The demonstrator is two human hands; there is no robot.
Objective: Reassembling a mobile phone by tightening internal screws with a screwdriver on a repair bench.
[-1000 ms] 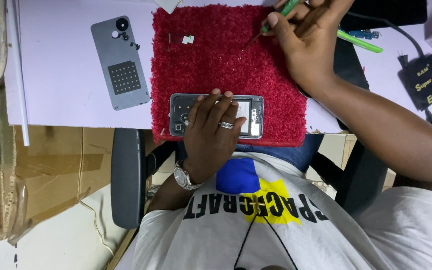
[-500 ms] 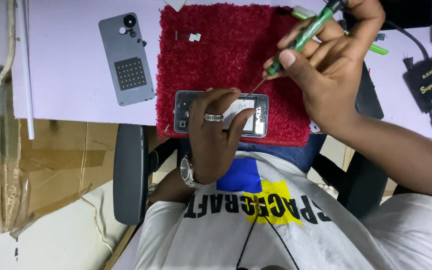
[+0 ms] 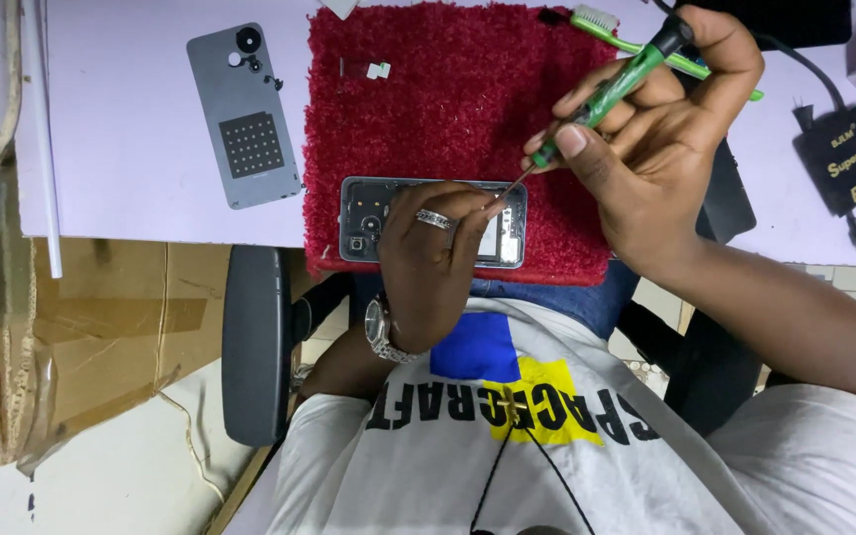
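**Screwdriver tip brought down to the opened phone**

Since the earlier frame, our right hand (image 3: 661, 149) has lowered the green screwdriver (image 3: 611, 87), so that its thin tip now sits at the upper edge of the opened phone (image 3: 433, 220), just beside the left fingertips. Our left hand (image 3: 428, 263) has stayed on the phone.

Hand state:
- Right hand: closed around the screwdriver, pinching its handle between thumb and forefinger, shaft angled down and to the left.
- Left hand: laid flat over the middle of the phone, fingers together and pressing it down. A ring is on one finger and a wristwatch (image 3: 380, 332) is on the wrist.

Position of parts:
- We find the phone, with its back removed, lying on the near edge of the red mat (image 3: 448, 109), close to the table edge.
- We find the grey back cover (image 3: 245, 117) on the table to the left of the mat, well apart from the phone.
- A small pale part (image 3: 376, 70) rests near the far edge of the mat.
- A green toothbrush (image 3: 636, 40) lies behind the right hand; a black adapter (image 3: 839, 159) lies at the far right.

Hazards, in our judgement:
- The tip works very near the left fingertips; a slip could jab them or scratch the exposed board.
- The phone lies at the mat's near edge; uneven pressure could tip it off the table.
- A freed screw could sink into the mat's pile and be lost.
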